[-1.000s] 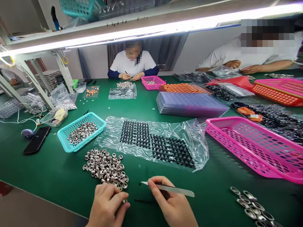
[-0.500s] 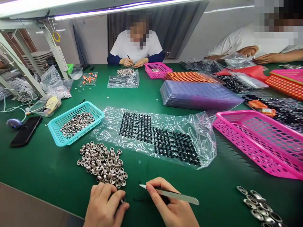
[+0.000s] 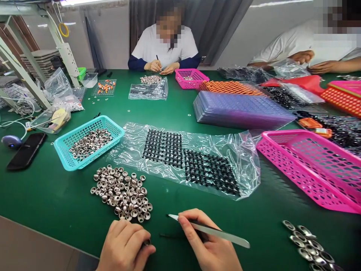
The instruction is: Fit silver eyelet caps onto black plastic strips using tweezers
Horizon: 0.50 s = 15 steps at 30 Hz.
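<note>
Now the white tip of the tweezers (image 3: 220,235) meets a small black piece (image 3: 167,215) on the worktop (image 3: 64,210), whereas half a second ago this piece lies a little apart from the tip. Also, the view is tilted lower, so that the overhead lamp (image 3: 90,2) is almost out of the frame. For the work in hand, I judge this means that each side has its own part: a metal ring on the left, the black piece at the tweezers on the right. Whether the tip really grips the piece or only touches it, I cannot tell. The right hand (image 3: 208,241) is narrow, with thumb and forefinger pressed on the tweezers, and these point to the left. The left hand (image 3: 124,242) is also narrow; its fingers and thumb hold the metal ring (image 3: 147,242), which is mostly hidden between them. Just beyond this hand lies a loose pile of metal rings (image 3: 124,194), and behind it stands the turquoise basket (image 3: 65,161) with more of them. Farther from the hands, rows of black parts (image 3: 163,148) rest with the clear plastic film (image 3: 248,162). Near the right edge, below the pink basket (image 3: 296,177), lie some larger rings (image 3: 310,248).
</note>
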Tool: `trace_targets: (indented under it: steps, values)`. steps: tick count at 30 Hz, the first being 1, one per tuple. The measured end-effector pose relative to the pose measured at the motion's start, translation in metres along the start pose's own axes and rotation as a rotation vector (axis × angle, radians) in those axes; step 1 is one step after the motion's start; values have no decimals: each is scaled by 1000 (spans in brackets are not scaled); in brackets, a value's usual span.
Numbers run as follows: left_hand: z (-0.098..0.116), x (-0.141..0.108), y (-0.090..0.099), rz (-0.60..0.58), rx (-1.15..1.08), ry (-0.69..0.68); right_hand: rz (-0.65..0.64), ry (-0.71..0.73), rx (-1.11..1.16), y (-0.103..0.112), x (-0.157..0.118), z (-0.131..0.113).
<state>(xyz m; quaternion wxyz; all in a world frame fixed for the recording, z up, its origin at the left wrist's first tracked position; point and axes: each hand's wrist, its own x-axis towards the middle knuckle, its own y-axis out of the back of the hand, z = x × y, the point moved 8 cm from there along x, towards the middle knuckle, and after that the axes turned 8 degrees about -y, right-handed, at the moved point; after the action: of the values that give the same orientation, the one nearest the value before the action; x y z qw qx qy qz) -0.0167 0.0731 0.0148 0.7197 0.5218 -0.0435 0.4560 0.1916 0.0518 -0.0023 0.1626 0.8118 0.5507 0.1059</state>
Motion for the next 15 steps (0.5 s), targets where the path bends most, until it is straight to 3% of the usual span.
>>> trace_targets:
  steps: [6,15]
  values:
    - [3,1,2,52,-30,-36,-5,-2,-6,0,-2,3]
    - [8,9,8,4,-29,-40,11,27,-6,0,-1,-2]
